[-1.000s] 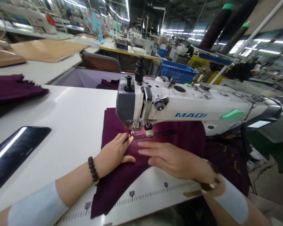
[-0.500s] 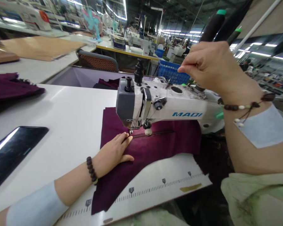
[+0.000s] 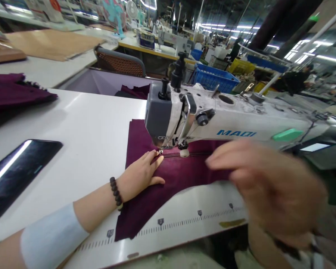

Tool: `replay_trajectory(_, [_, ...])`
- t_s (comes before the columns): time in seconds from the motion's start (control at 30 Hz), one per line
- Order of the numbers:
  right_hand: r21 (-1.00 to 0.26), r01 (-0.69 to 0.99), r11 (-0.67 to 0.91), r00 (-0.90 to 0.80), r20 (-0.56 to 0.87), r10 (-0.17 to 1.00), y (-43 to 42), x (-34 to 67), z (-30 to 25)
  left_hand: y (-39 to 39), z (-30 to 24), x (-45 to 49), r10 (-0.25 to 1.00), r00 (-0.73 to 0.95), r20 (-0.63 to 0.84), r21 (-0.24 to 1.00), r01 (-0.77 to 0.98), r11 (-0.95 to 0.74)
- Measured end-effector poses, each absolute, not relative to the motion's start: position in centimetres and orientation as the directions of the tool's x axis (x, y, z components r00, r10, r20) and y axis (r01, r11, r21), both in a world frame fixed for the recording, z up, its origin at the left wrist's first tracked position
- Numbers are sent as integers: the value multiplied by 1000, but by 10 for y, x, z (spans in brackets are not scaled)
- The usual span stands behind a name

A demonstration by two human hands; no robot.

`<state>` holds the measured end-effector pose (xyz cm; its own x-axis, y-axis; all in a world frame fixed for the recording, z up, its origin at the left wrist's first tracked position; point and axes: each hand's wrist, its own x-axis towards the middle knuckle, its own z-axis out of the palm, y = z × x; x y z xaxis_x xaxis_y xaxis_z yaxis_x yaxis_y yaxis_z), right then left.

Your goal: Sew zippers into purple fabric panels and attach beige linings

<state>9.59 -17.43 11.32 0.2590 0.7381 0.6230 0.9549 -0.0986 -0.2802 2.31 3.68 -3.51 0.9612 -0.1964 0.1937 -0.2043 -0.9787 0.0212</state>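
Note:
A maroon fabric piece (image 3: 184, 172) lies flat under the needle end of a white sewing machine (image 3: 207, 112). A stitched slit runs across it, to the right of the presser foot (image 3: 161, 151). My left hand (image 3: 144, 170) rests on the fabric with its fingers spread, fingertips close beside the foot. Blurred by motion, my right hand (image 3: 271, 183) hangs in front of the machine arm, over the fabric's right end. Its fingers are smeared, so whether it holds anything does not show.
A black phone (image 3: 22, 175) lies on the white table (image 3: 92, 127) at the left. More maroon fabric (image 3: 16, 89) sits at the back left. Ruler marks run along the table's front edge. A blue crate (image 3: 212, 78) and a chair (image 3: 120, 61) stand behind the machine.
My right hand has come down from above the machine arm to in front of it, over the fabric. The left hand stays on the fabric by the foot. The view has shifted slightly.

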Motion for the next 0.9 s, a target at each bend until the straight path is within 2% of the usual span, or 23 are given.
replay_trajectory(0.07, [-218, 964, -153, 232, 406, 884, -162, 83, 70, 36, -34, 23, -196, 960, 202, 34, -207, -978])
replay_trajectory(0.13, [-120, 934, -337, 357, 281, 891, -145, 85, 28, 36, -33, 23, -199, 957, 212, 45, -214, -976])
replay_trajectory(0.17, [-113, 909, -401, 417, 235, 878, -138, 90, 10, 36, -33, 23, -201, 955, 219, 49, -216, -975])
replay_trajectory(0.23, [-142, 892, -430, 451, 186, 873, -128, 101, -15, 36, -34, 23, -206, 950, 236, 47, -222, -974])
replay_trajectory(0.47, [-270, 875, -401, 450, 152, 880, -130, 113, -25, 38, -39, 24, -196, 938, 287, 53, -220, -974])
replay_trajectory(0.9, [-243, 869, -431, 469, 127, 874, -126, 110, -28, 39, -37, 26, -191, 950, 246, 88, -218, -972])
